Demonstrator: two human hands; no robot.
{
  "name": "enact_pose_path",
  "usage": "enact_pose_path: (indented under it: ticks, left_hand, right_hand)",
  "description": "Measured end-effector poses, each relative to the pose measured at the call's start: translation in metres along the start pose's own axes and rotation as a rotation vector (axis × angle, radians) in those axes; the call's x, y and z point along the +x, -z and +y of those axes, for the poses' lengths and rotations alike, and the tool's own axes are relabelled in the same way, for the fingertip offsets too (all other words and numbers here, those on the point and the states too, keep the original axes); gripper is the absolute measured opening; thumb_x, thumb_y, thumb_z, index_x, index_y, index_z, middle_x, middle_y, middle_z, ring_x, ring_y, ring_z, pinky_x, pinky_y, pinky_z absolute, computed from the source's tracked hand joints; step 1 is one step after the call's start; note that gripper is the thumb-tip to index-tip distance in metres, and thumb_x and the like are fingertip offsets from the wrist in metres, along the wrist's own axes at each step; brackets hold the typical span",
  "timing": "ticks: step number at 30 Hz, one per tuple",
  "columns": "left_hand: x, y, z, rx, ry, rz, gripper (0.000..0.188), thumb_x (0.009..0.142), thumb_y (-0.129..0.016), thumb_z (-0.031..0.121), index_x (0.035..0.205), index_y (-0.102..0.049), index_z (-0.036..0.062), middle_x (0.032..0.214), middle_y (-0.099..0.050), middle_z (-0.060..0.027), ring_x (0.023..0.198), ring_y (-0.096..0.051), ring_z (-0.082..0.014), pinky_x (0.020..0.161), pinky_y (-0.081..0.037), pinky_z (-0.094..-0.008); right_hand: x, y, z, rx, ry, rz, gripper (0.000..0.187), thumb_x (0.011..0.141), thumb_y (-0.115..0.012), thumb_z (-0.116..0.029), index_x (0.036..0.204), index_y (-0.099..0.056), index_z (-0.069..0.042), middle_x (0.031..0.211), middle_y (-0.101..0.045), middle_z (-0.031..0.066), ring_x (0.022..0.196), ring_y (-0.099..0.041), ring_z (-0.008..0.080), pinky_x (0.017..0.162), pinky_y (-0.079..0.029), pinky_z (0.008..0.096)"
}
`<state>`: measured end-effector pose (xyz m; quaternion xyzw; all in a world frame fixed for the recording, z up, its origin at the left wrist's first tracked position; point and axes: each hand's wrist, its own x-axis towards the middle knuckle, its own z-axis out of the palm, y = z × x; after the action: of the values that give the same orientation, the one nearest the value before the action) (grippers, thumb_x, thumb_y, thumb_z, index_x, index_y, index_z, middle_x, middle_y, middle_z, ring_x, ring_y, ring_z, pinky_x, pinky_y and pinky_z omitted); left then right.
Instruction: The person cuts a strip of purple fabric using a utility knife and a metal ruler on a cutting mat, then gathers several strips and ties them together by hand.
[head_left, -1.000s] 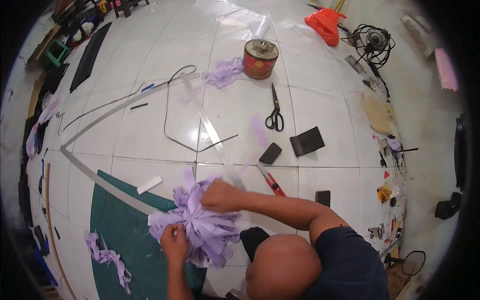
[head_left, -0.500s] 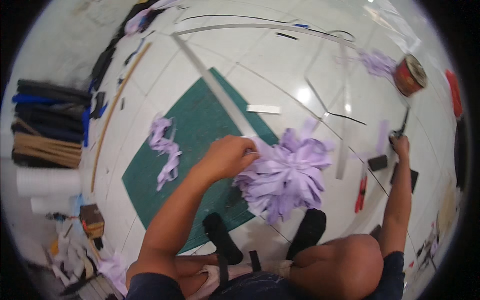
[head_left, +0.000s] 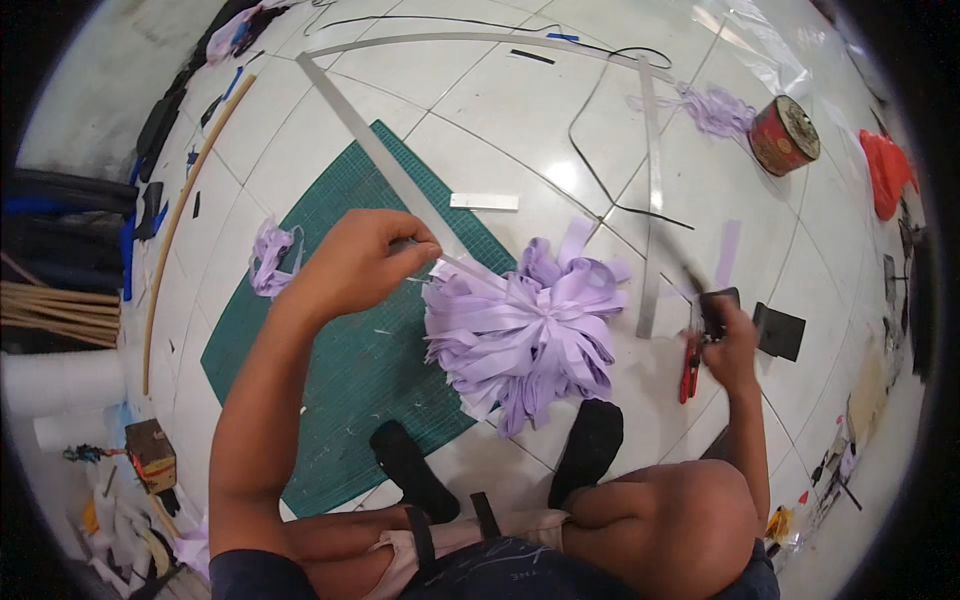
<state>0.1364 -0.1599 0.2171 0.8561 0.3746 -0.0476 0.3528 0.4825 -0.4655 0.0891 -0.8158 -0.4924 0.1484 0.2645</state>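
A full bundle of lavender fabric strips point(head_left: 530, 335), looped and fanned out like a pom-pom, lies on the floor before my feet and overlaps the green cutting mat point(head_left: 340, 400). Fingers and thumb of my left hand point(head_left: 365, 258) are pinched on the end of one lavender strip point(head_left: 475, 268) at the bundle's upper left. Off to the right, my right hand point(head_left: 732, 345) is closed around dark-handled scissors point(head_left: 690, 272). The scissors are smeared by motion, and their blades point up and left. Below them lies a red-handled tool point(head_left: 690, 370), partly beside my fingers.
A long metal strip point(head_left: 375, 145) crosses the mat; another metal strip point(head_left: 648, 200) lies right of the bundle. Farther right are a black block point(head_left: 779, 332), a red tin point(head_left: 783, 136) and a red bag point(head_left: 886, 175). A wooden stick point(head_left: 190, 220) lies left.
My right hand has lifted the scissors from the floor at the right and brought them left and nearer. My left hand has drawn the strip's end away from the bundle. The view has shifted.
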Motion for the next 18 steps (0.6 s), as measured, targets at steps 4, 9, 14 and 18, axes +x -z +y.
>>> enact_pose_path:
  ticks: [4, 9, 14, 18]
  left_hand:
    - [-0.001, 0.008, 0.014, 0.05, -0.078, 0.003, 0.021, 0.09, -0.066, 0.018, 0.096, -0.072, -0.0007, 0.084, -0.069, -0.0135, 0.076, -0.065, -0.0191, 0.071, -0.051, -0.0329]
    - [0.0, 0.01, 0.03, 0.082, -0.194, 0.054, 0.02, 0.091, -0.065, 0.017, 0.096, -0.071, -0.0008, 0.084, -0.069, -0.0152, 0.074, -0.065, -0.0221, 0.069, -0.051, -0.0336]
    - [-0.002, 0.047, -0.036, 0.313, -0.074, 0.243, 0.02, 0.091, -0.063, 0.018, 0.096, -0.07, -0.0006, 0.086, -0.069, -0.0165, 0.076, -0.066, -0.0268, 0.07, -0.051, -0.0386]
    - [-0.031, 0.112, -0.163, 0.632, 0.173, 0.46, 0.024, 0.091, -0.063, 0.026, 0.094, -0.07, 0.0037, 0.089, -0.069, -0.018, 0.083, -0.066, -0.0358, 0.074, -0.051, -0.046]
  right_hand:
    - [-0.007, -0.001, -0.054, -0.211, 0.341, -0.231, 0.069, 0.054, -0.087, -0.059, 0.097, -0.063, -0.01, 0.089, -0.066, 0.0073, 0.079, -0.063, 0.0257, 0.075, -0.041, 0.0396]
    - [-0.017, -0.022, -0.038, -0.228, 0.336, -0.292, 0.056, 0.066, -0.083, -0.055, 0.094, -0.062, -0.011, 0.068, -0.063, 0.0067, 0.061, -0.061, 0.027, 0.059, -0.043, 0.039]
    - [-0.047, -0.052, -0.039, -0.071, -0.002, -0.089, 0.051, 0.074, -0.081, -0.05, 0.092, -0.059, -0.007, 0.062, -0.061, 0.0101, 0.057, -0.061, 0.0298, 0.057, -0.045, 0.0419]
    - [-0.087, -0.079, -0.031, -0.041, -0.43, -0.042, 0.048, 0.08, -0.079, -0.044, 0.094, -0.055, -0.004, 0.071, -0.065, 0.0164, 0.07, -0.066, 0.0372, 0.063, -0.048, 0.0451]
